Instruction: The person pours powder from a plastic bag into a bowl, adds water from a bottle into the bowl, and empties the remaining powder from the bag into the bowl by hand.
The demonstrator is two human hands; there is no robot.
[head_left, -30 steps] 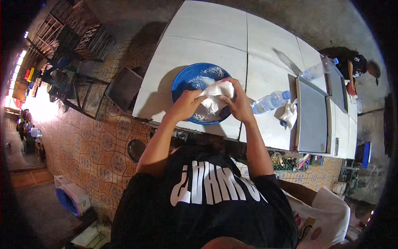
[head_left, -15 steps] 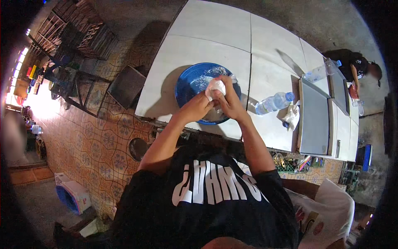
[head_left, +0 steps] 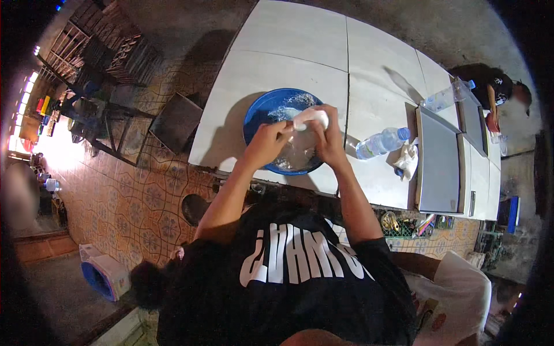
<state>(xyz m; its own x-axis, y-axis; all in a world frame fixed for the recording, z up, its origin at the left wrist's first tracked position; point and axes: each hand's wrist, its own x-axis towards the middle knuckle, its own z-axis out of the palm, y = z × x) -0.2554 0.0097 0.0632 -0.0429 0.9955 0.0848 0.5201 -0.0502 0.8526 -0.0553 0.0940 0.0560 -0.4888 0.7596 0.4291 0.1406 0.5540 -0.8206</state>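
A blue basin stands near the table's front edge, with white powder scattered on its inner wall and bottom. Over it, my right hand grips a soft white plastic packet, fingers wrapped round its right side. My left hand is closed in a pinch at the packet's left edge; the fingertips partly hide what they hold there. Below the packet, between my hands, is a pale blur that looks like loose powder.
Right of the basin, a clear water bottle lies on the white table, with a crumpled white bag and grey tray beyond. Another bottle lies behind the tray. A person is at the far right.
The packet has shifted right with my right hand and now lies more sideways. My left hand has moved slightly left, to its edge, and a pale blur shows beneath.
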